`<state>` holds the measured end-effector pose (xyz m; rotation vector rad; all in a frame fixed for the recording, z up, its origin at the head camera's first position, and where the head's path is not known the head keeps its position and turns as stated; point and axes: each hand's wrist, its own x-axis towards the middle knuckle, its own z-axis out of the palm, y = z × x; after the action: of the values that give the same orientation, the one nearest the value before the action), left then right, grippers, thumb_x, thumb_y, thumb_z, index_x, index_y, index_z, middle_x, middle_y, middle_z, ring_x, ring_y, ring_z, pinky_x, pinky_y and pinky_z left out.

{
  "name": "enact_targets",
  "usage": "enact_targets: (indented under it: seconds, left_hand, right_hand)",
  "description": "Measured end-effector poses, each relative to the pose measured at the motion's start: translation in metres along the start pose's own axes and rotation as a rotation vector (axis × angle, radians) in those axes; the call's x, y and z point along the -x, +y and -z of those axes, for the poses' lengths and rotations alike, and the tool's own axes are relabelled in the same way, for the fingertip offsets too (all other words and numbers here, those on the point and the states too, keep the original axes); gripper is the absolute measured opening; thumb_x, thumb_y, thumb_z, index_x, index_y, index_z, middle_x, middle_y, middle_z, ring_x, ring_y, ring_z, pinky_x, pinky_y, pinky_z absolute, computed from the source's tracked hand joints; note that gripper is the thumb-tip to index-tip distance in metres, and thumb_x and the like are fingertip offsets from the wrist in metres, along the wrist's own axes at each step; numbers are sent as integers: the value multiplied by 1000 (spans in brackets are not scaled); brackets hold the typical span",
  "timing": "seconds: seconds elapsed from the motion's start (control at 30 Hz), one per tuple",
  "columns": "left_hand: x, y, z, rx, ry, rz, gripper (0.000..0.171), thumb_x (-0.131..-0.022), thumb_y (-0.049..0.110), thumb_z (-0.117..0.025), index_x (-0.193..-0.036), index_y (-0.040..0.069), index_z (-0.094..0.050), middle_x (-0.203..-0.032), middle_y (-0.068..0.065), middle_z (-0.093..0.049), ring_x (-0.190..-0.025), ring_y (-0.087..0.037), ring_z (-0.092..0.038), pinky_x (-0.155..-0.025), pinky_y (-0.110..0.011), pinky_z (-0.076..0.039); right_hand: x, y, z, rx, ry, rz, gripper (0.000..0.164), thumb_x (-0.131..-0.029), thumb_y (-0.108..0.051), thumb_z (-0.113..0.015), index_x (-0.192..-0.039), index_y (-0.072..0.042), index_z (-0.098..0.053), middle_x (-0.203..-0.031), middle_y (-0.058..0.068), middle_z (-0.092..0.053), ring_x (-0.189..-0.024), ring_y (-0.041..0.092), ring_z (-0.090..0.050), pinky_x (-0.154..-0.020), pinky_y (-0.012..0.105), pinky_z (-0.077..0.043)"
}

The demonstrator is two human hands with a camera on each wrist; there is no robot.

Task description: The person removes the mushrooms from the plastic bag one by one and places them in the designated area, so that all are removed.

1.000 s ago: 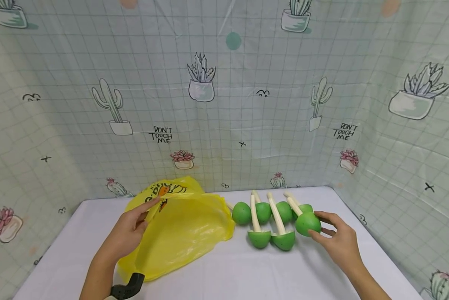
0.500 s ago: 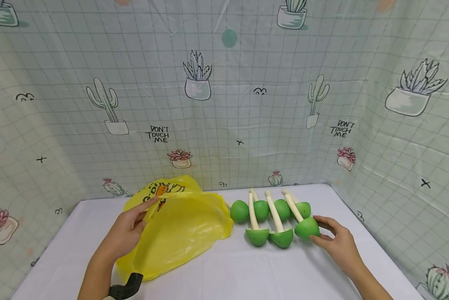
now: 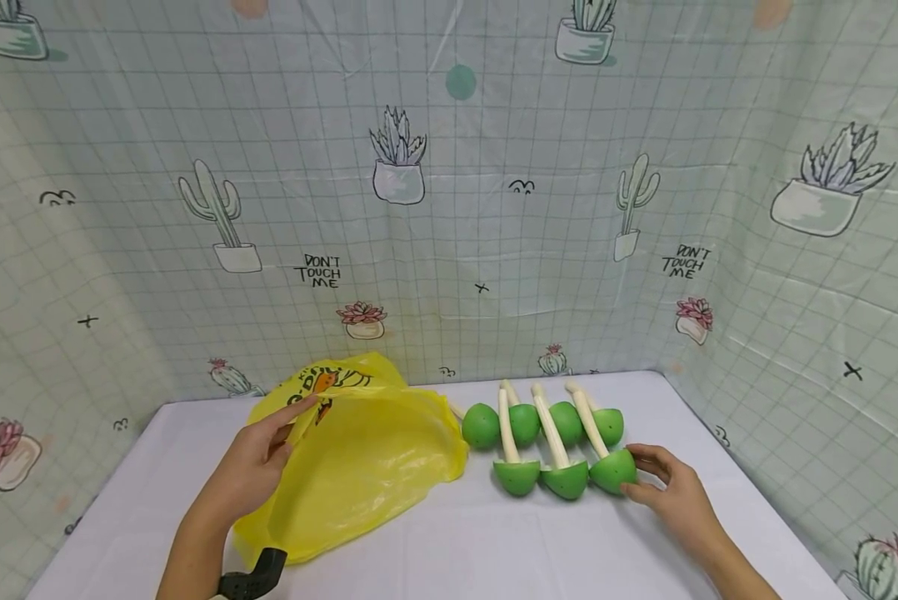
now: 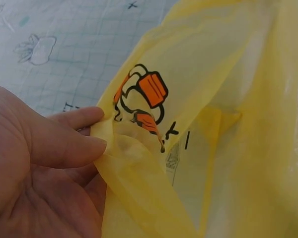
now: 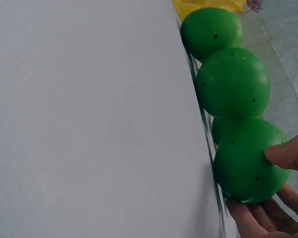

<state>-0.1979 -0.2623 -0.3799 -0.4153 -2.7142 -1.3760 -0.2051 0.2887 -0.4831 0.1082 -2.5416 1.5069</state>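
Observation:
My left hand (image 3: 250,462) pinches the edge of a yellow plastic bag (image 3: 374,467) between thumb and forefinger, which shows closely in the left wrist view. The bag lies spread on the table, its mouth facing right. At the right, my right hand (image 3: 674,492) holds the cap of a green mushroom (image 3: 612,472). This mushroom lies at the right end of the front row, its pale stem pointing back. In the right wrist view the thumb (image 5: 288,153) presses on the cap, with fingers beneath. Two similar mushrooms (image 3: 565,481) lie beside it.
A back row of several green-capped mushrooms (image 3: 481,427) lies behind, partly covered by the front stems. The leftmost one is close to the bag's edge. A cactus-print curtain (image 3: 449,208) encloses the white table (image 3: 494,550) at the back and sides.
My right hand has lowered the mushroom toward the front, and its cap now lies level with the front row. My left hand stays at the bag.

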Motion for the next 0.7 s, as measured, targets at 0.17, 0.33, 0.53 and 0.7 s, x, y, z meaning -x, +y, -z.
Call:
enact_targets:
  seconds: [0.17, 0.33, 0.53, 0.7]
  left_hand:
    - [-1, 0, 1, -5, 5, 1, 68, -100, -20, -45, -162, 8, -42, -153, -28, -49, -76, -18, -53, -55, -25, -47]
    - [-1, 0, 0, -6, 5, -3, 69, -99, -20, -46, -162, 9, -42, -156, -28, -46, -86, -28, -63, -60, -26, -51]
    - [1, 0, 0, 17, 3, -36, 69, -100, -20, -48, -161, 11, -42, -153, -26, -51, -129, -43, -61, -87, -35, -61]
    - [0, 1, 0, -10, 12, -48, 70, -99, -20, -50, -161, 11, -42, -157, -24, -47, -132, -44, -59, -96, -42, -61]
  right_hand:
    - [-1, 2, 0, -16, -5, -20, 61, -88, -4, -83, -141, 8, -55, -143, 27, -58, -108, -16, -52, -89, 14, -52]
    - [-1, 4, 0, -54, -30, -42, 64, -87, -1, -81, -143, 10, -50, -146, 30, -53, -108, -16, -51, -88, 17, -57]
    - [-3, 7, -1, -52, -47, -31, 66, -87, 1, -81, -144, 11, -49, -146, 30, -53, -108, -15, -51, -89, 17, -56]
    - [-2, 5, 0, -52, -64, -52, 68, -88, -3, -82, -145, 10, -49, -148, 30, -52, -111, -12, -52, -90, 17, -56]
